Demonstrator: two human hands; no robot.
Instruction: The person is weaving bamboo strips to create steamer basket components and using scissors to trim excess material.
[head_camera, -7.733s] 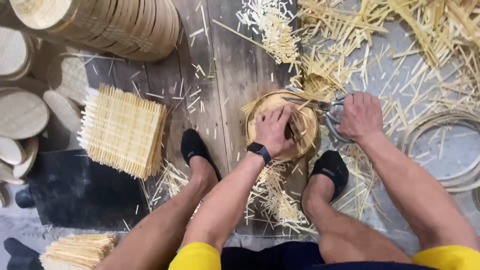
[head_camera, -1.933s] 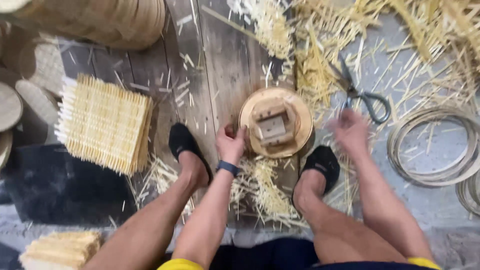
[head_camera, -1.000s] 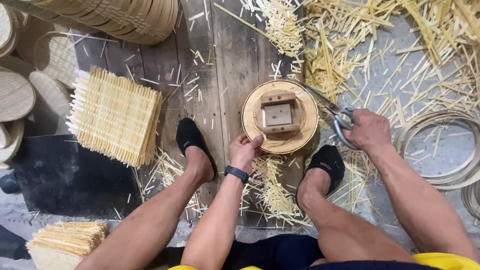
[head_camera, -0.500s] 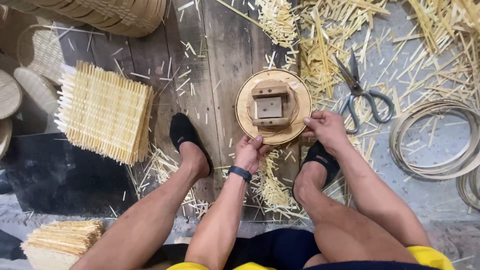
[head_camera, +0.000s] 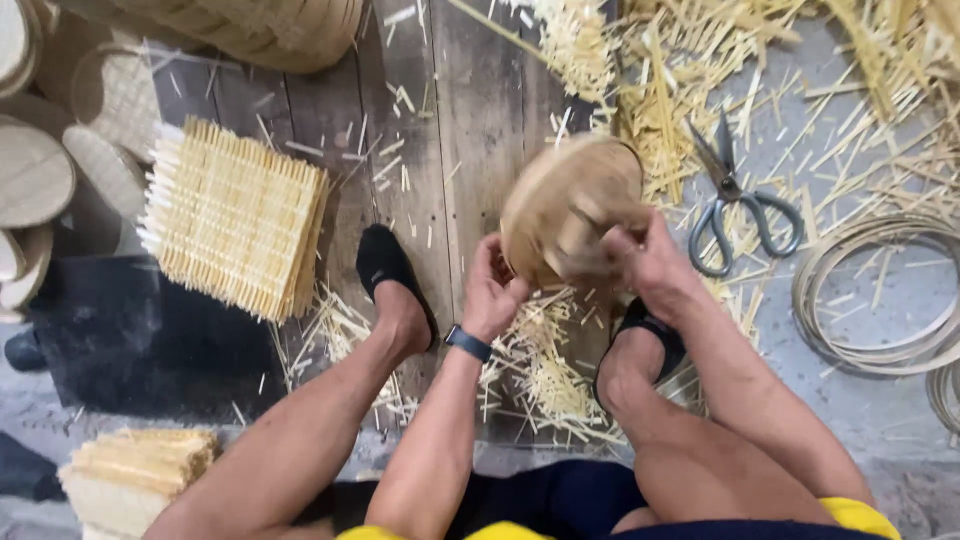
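Observation:
A round bamboo tray (head_camera: 560, 205) with a wooden block on it is tilted up off the plank floor, blurred by motion. My left hand (head_camera: 493, 290) grips its near left rim; a dark watch sits on that wrist. My right hand (head_camera: 645, 258) holds its right side, fingers over the rim. Metal scissors (head_camera: 735, 205) lie on the floor just right of the tray, touched by neither hand. Both hands are between my two feet in black shoes.
A stack of square woven bamboo mats (head_camera: 235, 230) lies at left, another pile (head_camera: 135, 475) at lower left. Round woven discs (head_camera: 35, 175) sit at far left, stacked baskets (head_camera: 270, 30) at top. Bamboo hoops (head_camera: 880, 300) lie at right. Splinters and strips (head_camera: 540, 370) litter the floor.
The scissors were set down on the floor to the right. My right hand came over to the tray, and both hands have lifted and tipped it up from lying flat.

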